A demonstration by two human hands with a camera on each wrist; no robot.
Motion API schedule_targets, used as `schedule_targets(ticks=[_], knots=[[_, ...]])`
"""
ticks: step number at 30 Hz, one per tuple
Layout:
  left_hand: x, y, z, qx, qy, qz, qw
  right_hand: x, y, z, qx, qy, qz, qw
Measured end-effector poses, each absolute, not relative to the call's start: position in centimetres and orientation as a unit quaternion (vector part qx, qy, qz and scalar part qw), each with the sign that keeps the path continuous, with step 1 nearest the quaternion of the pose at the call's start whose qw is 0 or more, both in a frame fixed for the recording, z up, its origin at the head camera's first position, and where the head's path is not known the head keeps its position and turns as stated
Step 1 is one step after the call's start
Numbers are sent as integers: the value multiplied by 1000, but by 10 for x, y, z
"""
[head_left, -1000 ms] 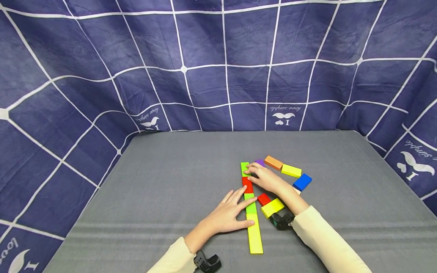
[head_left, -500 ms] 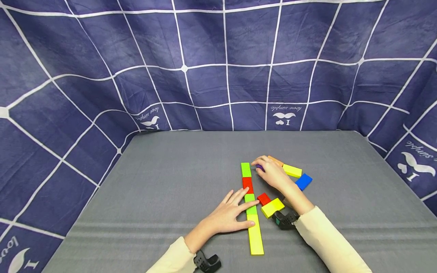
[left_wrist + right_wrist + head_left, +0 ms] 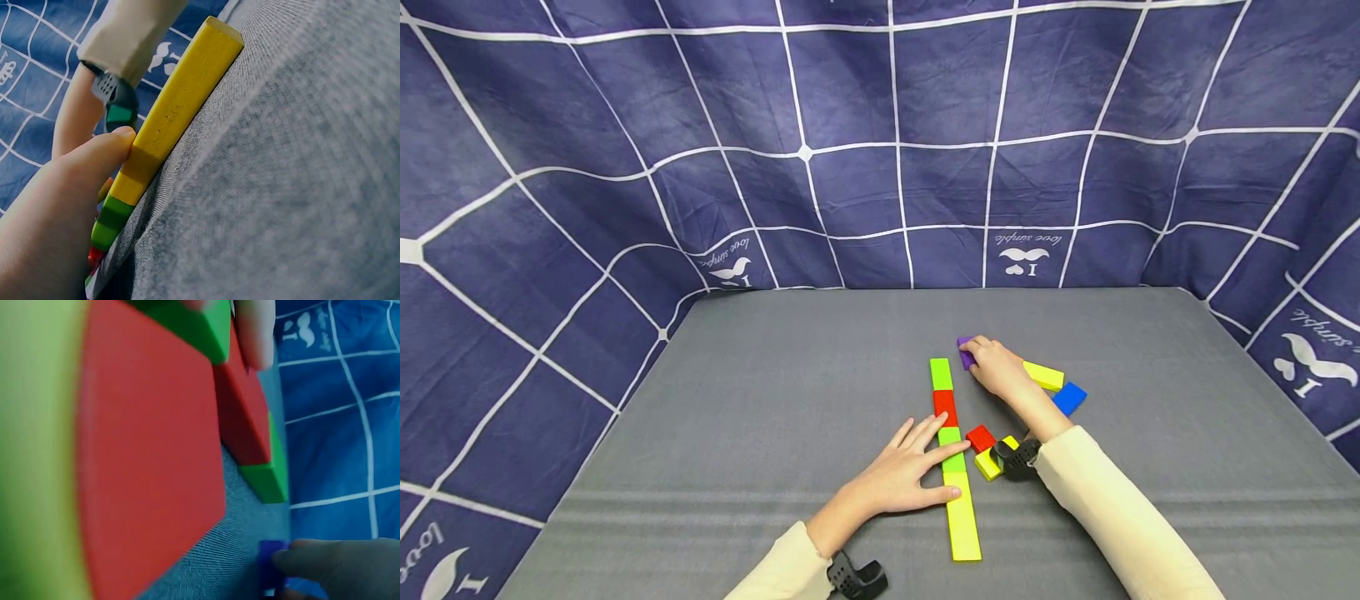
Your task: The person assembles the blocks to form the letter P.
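Observation:
A straight row of flat blocks runs away from me in the head view: a long yellow one (image 3: 965,533), a green one (image 3: 955,461), a red one (image 3: 943,403) and a green one (image 3: 941,374) at the far end. Across its near half lies my left hand (image 3: 891,477), fingers spread; its thumb touches the yellow block, also large in the left wrist view (image 3: 181,94). Right of the row's far end, my right hand (image 3: 1002,373) pinches a purple block (image 3: 965,355) close over the table. The right wrist view shows fingers (image 3: 337,559) on that purple block (image 3: 269,562).
Loose blocks lie right of the row: red (image 3: 981,438) and yellow (image 3: 988,466) under the right wrist, another yellow (image 3: 1044,376) and a blue one (image 3: 1070,398) beyond the forearm. A blue gridded cloth (image 3: 865,192) hangs behind the grey table (image 3: 737,392).
My right hand has left the row's far green block, moved right and gripped the purple block, which is now turned more in line with the row. The orange block has become hidden. My left hand stays put.

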State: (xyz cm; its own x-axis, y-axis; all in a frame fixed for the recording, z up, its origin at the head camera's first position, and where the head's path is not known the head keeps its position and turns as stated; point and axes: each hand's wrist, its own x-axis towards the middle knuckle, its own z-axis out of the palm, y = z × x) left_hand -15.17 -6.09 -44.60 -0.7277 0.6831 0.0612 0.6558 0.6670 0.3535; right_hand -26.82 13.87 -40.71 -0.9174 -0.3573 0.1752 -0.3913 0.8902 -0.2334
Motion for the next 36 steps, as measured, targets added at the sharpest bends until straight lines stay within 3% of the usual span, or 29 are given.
schedule_targets(ticks=[13,26,36], knots=[[-152,-61,-445,368,910,185,53,-291,125,-414,270,-929,249,-42],[-152,-62,-447,369,910,183,42,-288,122,-419,280,-924,257,-47],[-153,-63,-448,391,904,171,2,-280,125,-413,272,-930,240,-60]])
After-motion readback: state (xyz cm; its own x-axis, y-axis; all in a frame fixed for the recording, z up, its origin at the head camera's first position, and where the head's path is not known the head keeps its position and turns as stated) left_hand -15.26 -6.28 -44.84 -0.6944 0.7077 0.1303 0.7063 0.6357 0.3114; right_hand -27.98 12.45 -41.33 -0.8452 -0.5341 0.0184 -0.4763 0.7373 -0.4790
